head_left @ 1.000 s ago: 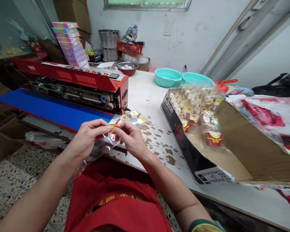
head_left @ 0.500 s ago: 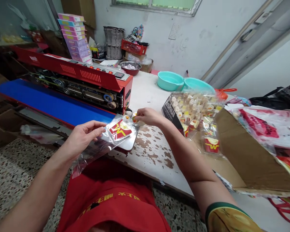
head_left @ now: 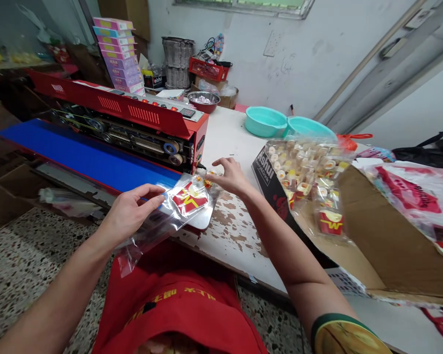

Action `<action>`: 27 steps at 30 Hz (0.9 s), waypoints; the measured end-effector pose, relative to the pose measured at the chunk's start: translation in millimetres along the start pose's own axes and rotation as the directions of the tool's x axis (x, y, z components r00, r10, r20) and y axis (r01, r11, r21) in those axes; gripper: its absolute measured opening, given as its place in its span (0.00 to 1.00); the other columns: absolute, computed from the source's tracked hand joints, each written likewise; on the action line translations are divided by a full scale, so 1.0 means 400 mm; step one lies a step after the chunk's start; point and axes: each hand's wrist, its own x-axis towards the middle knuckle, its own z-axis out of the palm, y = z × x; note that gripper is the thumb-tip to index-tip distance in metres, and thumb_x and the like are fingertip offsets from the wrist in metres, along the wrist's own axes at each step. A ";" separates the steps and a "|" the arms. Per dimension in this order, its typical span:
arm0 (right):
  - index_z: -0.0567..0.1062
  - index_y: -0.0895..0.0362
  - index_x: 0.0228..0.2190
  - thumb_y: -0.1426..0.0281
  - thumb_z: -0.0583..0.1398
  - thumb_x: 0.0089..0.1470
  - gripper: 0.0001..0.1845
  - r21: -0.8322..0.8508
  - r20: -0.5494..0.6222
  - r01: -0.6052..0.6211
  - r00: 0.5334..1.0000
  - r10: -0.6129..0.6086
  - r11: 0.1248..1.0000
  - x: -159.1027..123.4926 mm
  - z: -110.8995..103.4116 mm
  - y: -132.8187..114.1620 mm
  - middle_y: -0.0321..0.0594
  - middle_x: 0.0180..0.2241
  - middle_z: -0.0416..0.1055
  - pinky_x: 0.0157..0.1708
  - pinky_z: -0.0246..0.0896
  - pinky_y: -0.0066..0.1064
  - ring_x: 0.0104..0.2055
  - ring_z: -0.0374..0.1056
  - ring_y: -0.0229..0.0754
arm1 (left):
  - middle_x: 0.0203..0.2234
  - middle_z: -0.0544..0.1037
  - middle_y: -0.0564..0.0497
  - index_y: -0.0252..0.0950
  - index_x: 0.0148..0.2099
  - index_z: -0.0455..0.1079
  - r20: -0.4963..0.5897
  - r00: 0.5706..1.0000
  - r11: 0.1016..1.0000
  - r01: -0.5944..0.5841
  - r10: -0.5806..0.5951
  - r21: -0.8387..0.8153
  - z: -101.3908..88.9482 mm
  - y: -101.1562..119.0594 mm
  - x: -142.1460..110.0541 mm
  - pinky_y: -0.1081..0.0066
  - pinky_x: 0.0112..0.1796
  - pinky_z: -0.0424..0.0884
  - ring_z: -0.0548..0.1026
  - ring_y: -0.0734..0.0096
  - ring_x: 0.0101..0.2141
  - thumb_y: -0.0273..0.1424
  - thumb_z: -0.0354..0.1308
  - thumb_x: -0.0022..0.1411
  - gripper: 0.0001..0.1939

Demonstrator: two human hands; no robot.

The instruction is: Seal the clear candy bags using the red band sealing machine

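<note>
My left hand (head_left: pixel 138 209) pinches the edge of a clear plastic bag (head_left: pixel 158 223) between thumb and fingers. Inside the bag lies a flat red piece with a yellow zigzag (head_left: pixel 189 197), shaped like a fries carton. The bag rests partly over the metal end plate (head_left: pixel 206 216) of the blue belt, and its loose end hangs toward me. At the far end of the bag, my right hand (head_left: pixel 229 176) has its thumb and forefinger apart. Just by its fingertips are small orange and white pieces (head_left: pixel 207 183), too small to make out fully.
A red sealing machine (head_left: pixel 143 115) stands along the blue belt (head_left: pixel 88 152) on the left. To the right, an open cardboard box (head_left: pixel 376 246) holds several filled packs (head_left: pixel 330 216). Behind are turquoise basins (head_left: pixel 266 123) and a metal bowl (head_left: pixel 204 101).
My right thumb and forefinger have spread apart near the small pieces, where they were pinched together. My left hand keeps the bag. The whole view has shifted slightly.
</note>
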 end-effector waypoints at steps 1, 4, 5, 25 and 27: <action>0.70 0.53 0.48 0.58 0.66 0.46 0.28 0.016 0.001 -0.035 0.999 0.035 0.999 -0.005 0.010 0.005 0.49 0.52 0.61 0.51 0.56 0.48 0.56 0.56 0.57 | 0.40 0.79 0.49 0.40 0.45 0.76 0.001 1.000 0.999 -0.021 0.021 0.029 0.003 0.003 0.001 0.70 0.39 0.70 0.75 0.62 0.40 0.48 0.60 0.56 0.20; 0.66 0.54 0.54 0.57 0.65 0.47 0.34 0.107 0.100 -0.089 0.992 0.078 0.990 -0.011 0.032 0.020 0.50 0.53 0.59 0.51 0.58 0.46 0.54 0.59 0.55 | 0.41 0.79 0.50 0.42 0.45 0.76 0.016 0.996 0.988 -0.093 0.091 0.126 0.012 0.004 0.003 0.70 0.42 0.68 0.75 0.63 0.41 0.46 0.58 0.59 0.18; 0.65 0.54 0.55 0.58 0.64 0.48 0.34 0.128 0.130 -0.097 0.988 0.080 0.987 -0.011 0.036 0.024 0.51 0.53 0.59 0.51 0.59 0.44 0.53 0.60 0.53 | 0.42 0.79 0.51 0.43 0.45 0.75 0.023 0.994 0.981 -0.111 0.108 0.158 0.014 0.003 0.003 0.70 0.42 0.68 0.75 0.63 0.42 0.46 0.57 0.59 0.17; 0.65 0.57 0.55 0.58 0.72 0.37 0.46 0.242 0.039 -0.067 0.997 0.060 0.968 -0.005 0.076 0.026 0.52 0.54 0.66 0.45 0.66 0.40 0.47 0.68 0.51 | 0.49 0.66 0.46 0.44 0.57 0.65 0.655 0.747 0.701 -0.529 0.117 0.478 0.094 0.073 0.241 0.64 0.46 0.62 0.66 0.55 0.48 0.44 0.66 0.48 0.34; 0.65 0.57 0.55 0.59 0.72 0.36 0.45 0.265 0.048 -0.068 0.997 0.058 0.962 -0.004 0.074 0.024 0.52 0.53 0.67 0.44 0.66 0.40 0.46 0.69 0.51 | 0.46 0.67 0.46 0.42 0.55 0.65 0.678 0.732 0.716 -0.504 0.057 0.483 0.089 0.084 0.253 0.66 0.44 0.63 0.67 0.57 0.45 0.45 0.66 0.46 0.34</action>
